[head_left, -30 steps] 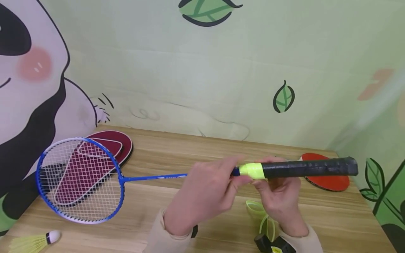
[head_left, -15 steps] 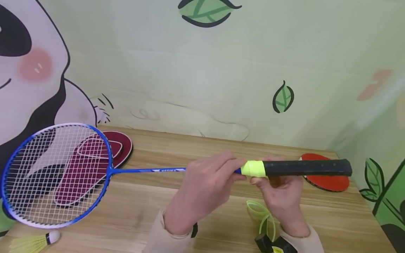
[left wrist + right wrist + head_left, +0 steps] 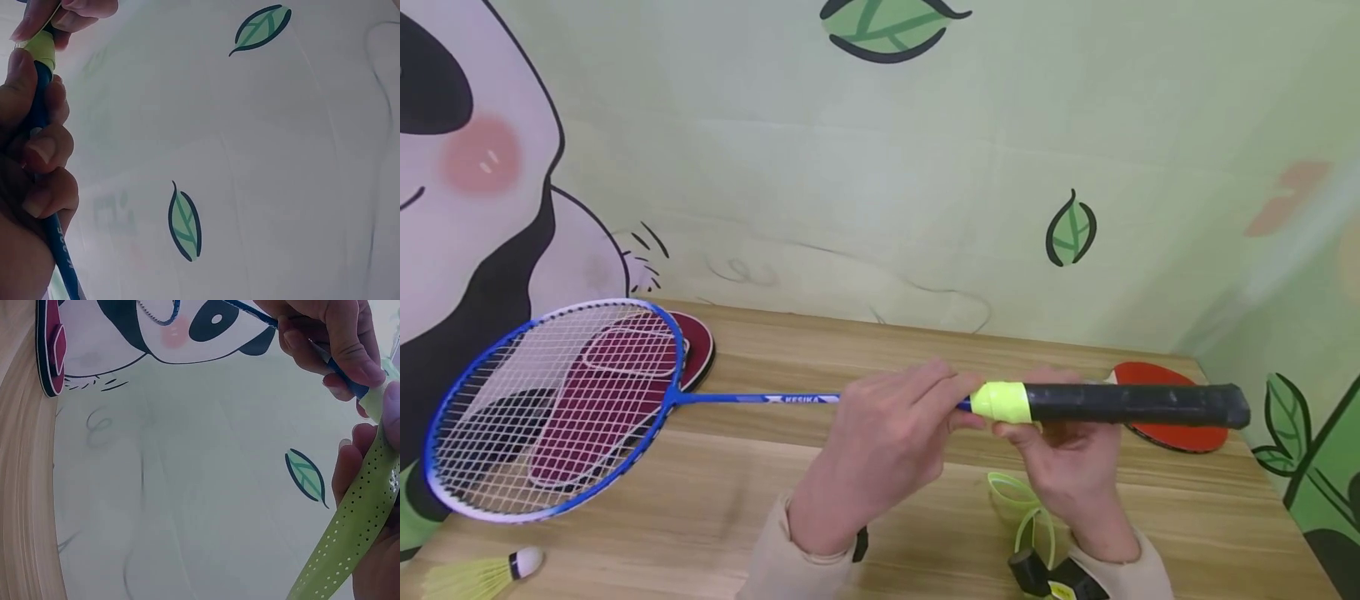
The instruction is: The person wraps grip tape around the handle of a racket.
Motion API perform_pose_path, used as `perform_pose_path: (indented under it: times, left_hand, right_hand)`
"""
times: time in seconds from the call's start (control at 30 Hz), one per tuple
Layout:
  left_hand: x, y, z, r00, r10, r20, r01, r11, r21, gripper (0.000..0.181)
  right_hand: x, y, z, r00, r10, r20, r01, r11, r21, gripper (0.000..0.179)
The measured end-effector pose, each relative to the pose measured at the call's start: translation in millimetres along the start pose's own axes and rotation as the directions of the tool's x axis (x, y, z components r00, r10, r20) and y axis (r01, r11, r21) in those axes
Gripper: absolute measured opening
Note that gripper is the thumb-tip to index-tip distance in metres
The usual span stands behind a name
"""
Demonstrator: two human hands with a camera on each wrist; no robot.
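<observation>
A blue badminton racket point(image 3: 797, 399) spans the head view, its strung head at left and black handle point(image 3: 1150, 406) at right. My left hand point(image 3: 887, 442) grips the shaft just below the handle; in the left wrist view its fingers point(image 3: 50, 147) curl round it. Bright yellow-green grip tape point(image 3: 1000, 402) is wrapped round the handle's shaft-side end. My right hand point(image 3: 1075, 471) pinches the tape there, its thumb at the lower edge of the wrap. From that thumb a loose perforated tape strip point(image 3: 347, 531) trails down in the right wrist view, curling over the table in the head view.
A maroon paddle case point(image 3: 698, 346) lies at the back left, partly behind the racket strings. A yellow shuttlecock point(image 3: 482, 573) rests at the front left. At the back right is a red table-tennis paddle point(image 3: 1180, 435). A printed cloth wall point(image 3: 880, 208) stands behind the wooden table point(image 3: 700, 517).
The racket head has swung up and left, then partly back, and the racket has turned about its shaft. Both hands stay at nearly the same place on it.
</observation>
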State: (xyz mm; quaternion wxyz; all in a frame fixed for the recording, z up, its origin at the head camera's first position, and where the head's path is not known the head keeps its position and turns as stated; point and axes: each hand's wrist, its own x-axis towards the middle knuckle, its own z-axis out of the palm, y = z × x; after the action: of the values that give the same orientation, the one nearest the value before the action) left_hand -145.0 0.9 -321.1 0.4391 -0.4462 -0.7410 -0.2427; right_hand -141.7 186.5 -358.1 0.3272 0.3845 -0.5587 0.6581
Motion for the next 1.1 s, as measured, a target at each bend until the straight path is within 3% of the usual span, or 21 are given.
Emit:
perform_pose_path:
  times: [0.17,0.43,0.8,1.1]
  left_hand:
    - [-1.0,0.9,1.6,1.0,0.008,0.009,-0.008,1.0,0.011,0.021]
    - [-2.0,1.9,3.2,1.0,0.012,0.015,-0.012,1.0,0.01,0.026]
    - [-2.0,4.6,3.1,1.0,0.003,0.008,-0.003,1.0,0.005,0.033]
    - [-3.0,3.5,2.7,0.997,-0.004,0.077,0.001,1.0,0.028,0.038]
  right_hand:
    - [3.3,-0.6,2.7,0.999,-0.047,-0.014,0.047,0.998,0.03,0.034]
    - [6.3,-2.6,2.5,0.998,-0.058,0.025,0.057,0.998,0.036,0.027]
    - [7.0,-5.2,0.0,0.994,-0.075,0.075,0.078,0.996,-0.037,0.023]
    - [0.8,-0.3,0.2,0.995,-0.072,0.066,0.075,0.996,-0.045,0.04]
